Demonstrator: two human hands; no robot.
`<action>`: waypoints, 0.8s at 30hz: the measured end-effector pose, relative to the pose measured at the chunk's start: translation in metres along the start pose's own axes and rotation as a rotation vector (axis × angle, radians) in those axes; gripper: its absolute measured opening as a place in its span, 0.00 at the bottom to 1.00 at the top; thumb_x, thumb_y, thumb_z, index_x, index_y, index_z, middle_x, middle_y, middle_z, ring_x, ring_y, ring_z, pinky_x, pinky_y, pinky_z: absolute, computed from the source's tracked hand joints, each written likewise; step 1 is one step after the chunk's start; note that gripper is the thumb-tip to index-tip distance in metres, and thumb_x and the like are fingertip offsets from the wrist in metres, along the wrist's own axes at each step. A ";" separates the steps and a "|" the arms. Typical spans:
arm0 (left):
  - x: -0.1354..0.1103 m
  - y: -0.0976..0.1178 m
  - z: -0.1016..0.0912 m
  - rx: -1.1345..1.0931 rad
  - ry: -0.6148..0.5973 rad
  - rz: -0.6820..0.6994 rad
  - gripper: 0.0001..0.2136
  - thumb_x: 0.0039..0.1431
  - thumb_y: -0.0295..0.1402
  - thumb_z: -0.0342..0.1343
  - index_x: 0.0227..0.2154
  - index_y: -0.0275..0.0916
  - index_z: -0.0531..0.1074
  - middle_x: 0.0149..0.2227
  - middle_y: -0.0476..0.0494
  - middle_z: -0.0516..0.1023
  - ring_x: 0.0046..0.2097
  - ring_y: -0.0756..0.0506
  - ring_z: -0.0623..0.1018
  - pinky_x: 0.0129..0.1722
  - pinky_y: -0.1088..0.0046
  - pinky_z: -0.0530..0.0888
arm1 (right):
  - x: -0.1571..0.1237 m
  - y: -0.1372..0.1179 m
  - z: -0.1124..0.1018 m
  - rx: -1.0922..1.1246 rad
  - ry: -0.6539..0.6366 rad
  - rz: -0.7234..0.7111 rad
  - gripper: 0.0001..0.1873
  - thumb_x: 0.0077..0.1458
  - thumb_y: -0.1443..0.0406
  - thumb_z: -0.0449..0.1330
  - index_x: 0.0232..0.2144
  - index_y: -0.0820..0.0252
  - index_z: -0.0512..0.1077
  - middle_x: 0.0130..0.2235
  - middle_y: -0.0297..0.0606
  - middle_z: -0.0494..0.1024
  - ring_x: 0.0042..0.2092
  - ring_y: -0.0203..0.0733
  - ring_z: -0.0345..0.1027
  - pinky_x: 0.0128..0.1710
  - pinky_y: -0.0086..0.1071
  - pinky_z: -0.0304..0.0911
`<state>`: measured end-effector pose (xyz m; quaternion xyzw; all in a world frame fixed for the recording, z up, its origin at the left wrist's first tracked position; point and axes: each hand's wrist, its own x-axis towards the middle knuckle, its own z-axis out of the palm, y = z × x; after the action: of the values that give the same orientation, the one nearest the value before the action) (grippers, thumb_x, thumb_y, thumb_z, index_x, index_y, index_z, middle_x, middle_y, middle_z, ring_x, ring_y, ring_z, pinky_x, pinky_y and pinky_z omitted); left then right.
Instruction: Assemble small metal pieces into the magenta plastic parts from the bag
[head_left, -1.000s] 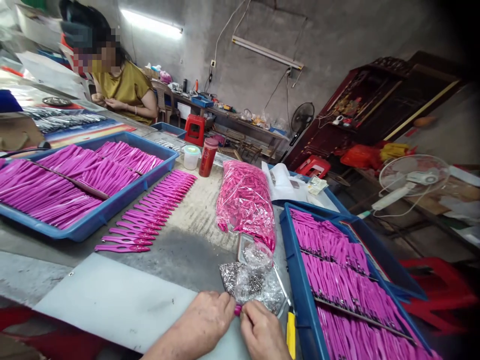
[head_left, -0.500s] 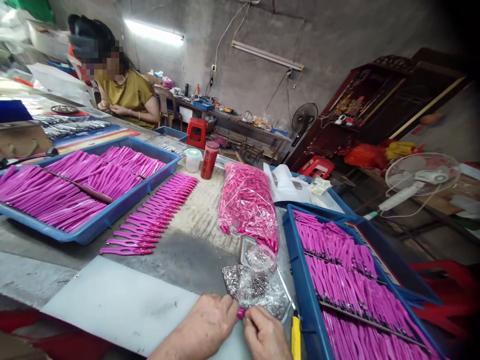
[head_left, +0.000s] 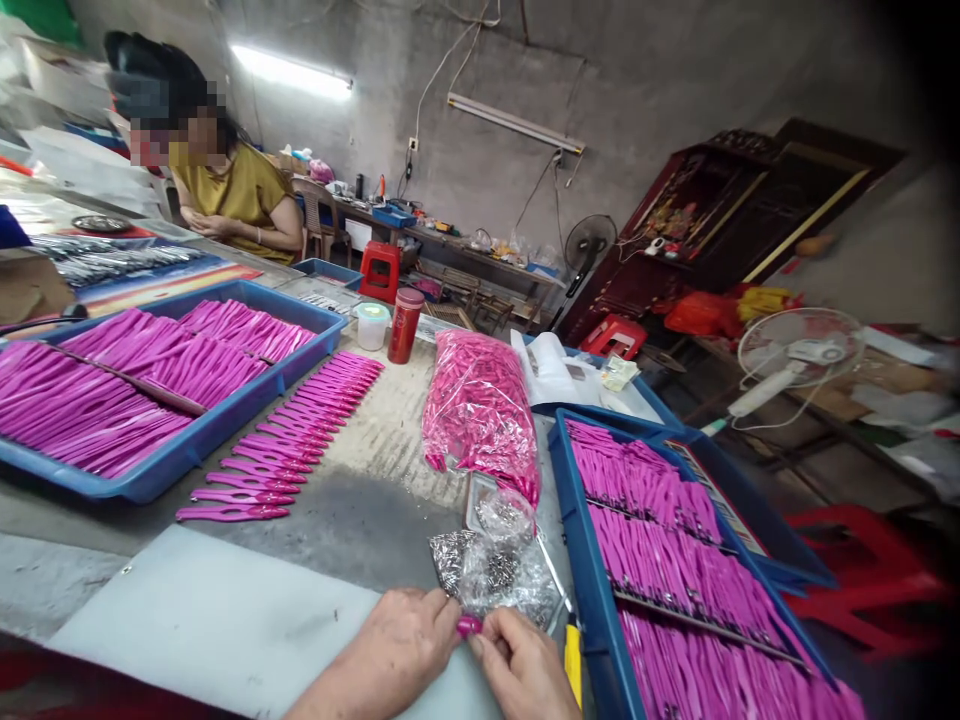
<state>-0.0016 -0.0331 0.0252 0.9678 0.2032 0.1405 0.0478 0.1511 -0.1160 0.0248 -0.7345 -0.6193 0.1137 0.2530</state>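
At the front edge, over a pale board (head_left: 247,610), my left hand (head_left: 397,640) has its fingers closed round a small glossy magenta plastic piece (head_left: 469,625). My right hand (head_left: 525,665) pinches at the other end of this piece with thumb and forefinger. Most of the piece is hidden in the fingers. Just beyond both hands lies an open clear bag of small metal pins (head_left: 499,570), with more pins spilling at its left. A tool with a yellow handle (head_left: 573,660) lies beside my right hand. A slanting row of magenta handles (head_left: 289,440) with darker tips lies further left.
Blue trays of magenta handles stand left (head_left: 150,480) and right (head_left: 585,560). A clear bag of pink parts (head_left: 480,400) sits mid-table, near a red flask (head_left: 405,325) and a lidded tub (head_left: 372,327). Another person (head_left: 232,200) sits across at the far left.
The view has shifted slightly, so most things sit further left. More of the magenta piece shows between my fingers. Both hands stay together on it.
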 end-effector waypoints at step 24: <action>-0.008 0.008 -0.033 0.002 0.223 0.081 0.11 0.62 0.26 0.37 0.26 0.41 0.61 0.21 0.51 0.69 0.20 0.48 0.72 0.18 0.74 0.66 | -0.006 -0.015 0.006 0.509 -0.036 0.143 0.23 0.53 0.48 0.47 0.20 0.59 0.62 0.19 0.27 0.57 0.23 0.33 0.51 0.22 0.27 0.46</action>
<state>-0.0153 -0.0424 0.0563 0.9536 0.1680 0.2490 0.0180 0.1338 -0.1189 0.0261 -0.6871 -0.5217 0.2964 0.4097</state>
